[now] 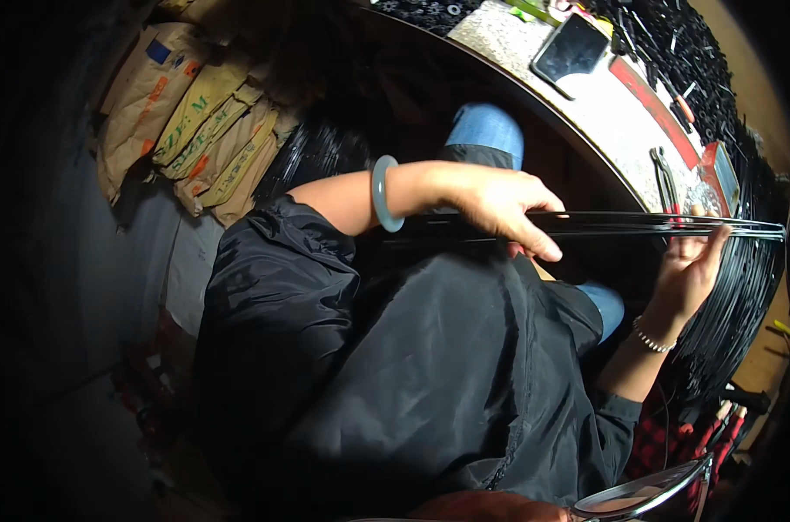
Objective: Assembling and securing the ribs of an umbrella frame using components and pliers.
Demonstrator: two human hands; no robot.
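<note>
A small bundle of long, thin black rods [621, 224] with shiny ends stretches across my lap, roughly level, its tips reaching out to the right. My left hand [504, 207], a pale grey-green bangle on its wrist, is closed around the bundle's left stretch, thumb and forefinger pointing right. Further along, my right hand [692, 268], wearing a beaded bracelet, grips the same rods near their right ends from below. The far left of the bundle fades into shadow behind my left forearm.
A bright worktop [517, 48] curves along the upper right, bearing a phone [573, 54], a red strip [654, 109], pliers [665, 178] and a small red box [719, 178]. Black parts [682, 35] lie heaped behind. Many black rods [730, 304] hang at the right. Paper sacks [155, 113] are stacked left.
</note>
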